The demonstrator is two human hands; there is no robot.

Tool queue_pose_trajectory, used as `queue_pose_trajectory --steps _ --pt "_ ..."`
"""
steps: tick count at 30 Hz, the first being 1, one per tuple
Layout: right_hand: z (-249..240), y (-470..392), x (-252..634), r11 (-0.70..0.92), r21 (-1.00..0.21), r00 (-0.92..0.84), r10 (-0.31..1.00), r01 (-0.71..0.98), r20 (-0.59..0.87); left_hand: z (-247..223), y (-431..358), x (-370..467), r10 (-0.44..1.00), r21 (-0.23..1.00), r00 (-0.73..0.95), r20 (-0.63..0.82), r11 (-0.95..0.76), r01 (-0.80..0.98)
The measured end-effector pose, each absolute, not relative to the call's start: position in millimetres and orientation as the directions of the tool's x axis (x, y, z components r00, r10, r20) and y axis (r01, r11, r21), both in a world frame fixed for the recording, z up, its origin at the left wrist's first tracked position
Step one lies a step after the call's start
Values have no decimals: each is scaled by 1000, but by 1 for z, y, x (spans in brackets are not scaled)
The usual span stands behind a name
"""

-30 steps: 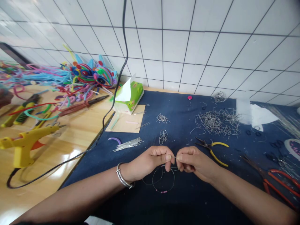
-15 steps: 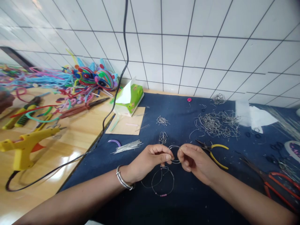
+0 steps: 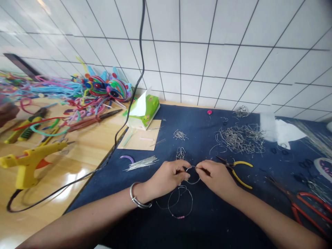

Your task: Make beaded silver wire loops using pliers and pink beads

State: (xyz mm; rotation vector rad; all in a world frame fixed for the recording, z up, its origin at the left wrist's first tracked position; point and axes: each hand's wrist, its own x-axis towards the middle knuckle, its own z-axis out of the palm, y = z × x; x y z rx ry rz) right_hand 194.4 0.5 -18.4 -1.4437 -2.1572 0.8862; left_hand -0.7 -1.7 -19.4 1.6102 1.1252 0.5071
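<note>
Between my two hands is a small ring of thin silvery wire [image 3: 193, 183]. My left hand [image 3: 172, 176], with a silver bangle at the wrist, pinches the ring's left side. The fingertips of my right hand [image 3: 215, 174] are pressed together on its upper right side. Below them, on the dark blue cloth [image 3: 207, 221], lies a larger wire loop with several pink beads [image 3: 181, 217]. Yellow-handled pliers [image 3: 242, 164] rest just right of my right hand. A bundle of straight wires [image 3: 143, 163] lies left of my left hand.
Tangled wire pieces [image 3: 241, 138] lie at the back right, red-handled shears [image 3: 298, 204] at the right. A green tissue box [image 3: 149, 110] stands near the tiled wall. Leftward are a yellow glue gun [image 3: 31, 160], its black cable and another person's hand [image 3: 7, 113].
Both hands have shifted their hold on the wire ring. My right fingers have closed together at its top, and the ring now hangs more openly below the fingertips.
</note>
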Motion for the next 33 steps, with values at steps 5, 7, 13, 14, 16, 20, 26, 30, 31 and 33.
queue_pose_trajectory --steps 5,7,13,14,16,20,26,30,31,33 --pt "-28 2 195 345 -544 -407 913 765 7 -12 7 1 845 795 532 -56 -285 536" --pt "-30 4 195 346 -533 -410 912 772 -2 -12 11 1 841 754 542 10 -362 548" --pt "-30 7 196 339 -557 -422 907 758 -22 -15 19 5 838 772 544 49 -377 512" --pt "-30 8 196 339 -561 -423 906 755 -23 -15 19 5 841 780 540 39 -363 510" --pt "-30 8 196 342 -568 -430 902 749 -25 -15 20 5 842 782 540 23 -352 515" --pt "-30 7 195 333 -581 -426 904 742 -27 -18 19 4 809 741 586 31 -412 529" --pt "-32 5 195 342 -590 -428 904 731 -7 -22 19 3 801 688 595 67 -469 553" --pt "-32 6 197 318 -634 -404 915 705 9 -19 21 0 812 800 584 -8 -345 490" --pt "-31 6 197 298 -648 -390 921 701 2 -18 22 -2 812 831 582 -47 -291 473" --pt "-28 7 198 252 -680 -364 931 689 -23 -18 22 -5 818 884 567 -99 -190 428"
